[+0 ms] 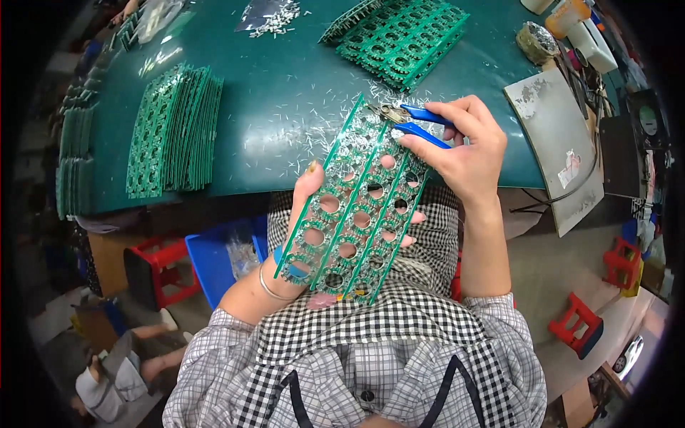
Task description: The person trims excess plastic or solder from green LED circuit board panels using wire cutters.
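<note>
A green circuit board panel [344, 214] with rows of round holes lies tilted over my lap, its upper end by the table edge. My left hand [305, 196] supports it from below, thumb on its left edge; several fingers show through the holes and past the right edge. Blue-handled cutting pliers [421, 127] are gripped in my right hand [467, 146], handles spread between thumb and fingers. Their metal jaws rest at the panel's top end. Whether the jaws touch a pin, I cannot tell.
Small clipped metal bits [285, 146] litter the green table [264, 78]. Stacks of panels stand at left [175, 132] and far middle [403, 36]. At right are a worn grey board [553, 135] and a tape roll [536, 43]. A blue bin [207, 267] sits below the table edge.
</note>
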Tool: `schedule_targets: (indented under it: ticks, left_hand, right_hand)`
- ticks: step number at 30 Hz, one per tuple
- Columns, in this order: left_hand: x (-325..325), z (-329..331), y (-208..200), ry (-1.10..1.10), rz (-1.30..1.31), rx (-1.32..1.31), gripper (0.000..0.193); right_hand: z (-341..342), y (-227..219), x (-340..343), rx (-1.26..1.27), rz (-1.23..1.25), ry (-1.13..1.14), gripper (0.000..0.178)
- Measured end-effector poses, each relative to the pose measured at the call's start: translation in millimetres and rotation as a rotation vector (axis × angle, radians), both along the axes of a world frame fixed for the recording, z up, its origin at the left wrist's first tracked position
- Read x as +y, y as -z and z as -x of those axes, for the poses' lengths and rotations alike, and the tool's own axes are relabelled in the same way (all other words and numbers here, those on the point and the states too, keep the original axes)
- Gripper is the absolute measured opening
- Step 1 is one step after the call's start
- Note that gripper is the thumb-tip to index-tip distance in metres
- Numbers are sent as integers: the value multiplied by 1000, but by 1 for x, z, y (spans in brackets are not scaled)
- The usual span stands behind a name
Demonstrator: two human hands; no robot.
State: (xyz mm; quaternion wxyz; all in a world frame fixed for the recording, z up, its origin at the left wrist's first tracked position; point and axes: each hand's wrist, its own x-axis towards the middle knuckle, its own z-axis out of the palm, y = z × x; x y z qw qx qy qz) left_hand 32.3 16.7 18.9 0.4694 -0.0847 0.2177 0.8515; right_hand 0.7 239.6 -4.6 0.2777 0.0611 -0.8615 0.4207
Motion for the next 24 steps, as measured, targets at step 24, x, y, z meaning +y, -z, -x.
schedule_targets:
  ticks: [24]
  left_hand:
    - [2, 1, 0, 16, 67, 2, 97]
  right_hand:
    - [-16, 10, 4, -35, 82, -74, 47]
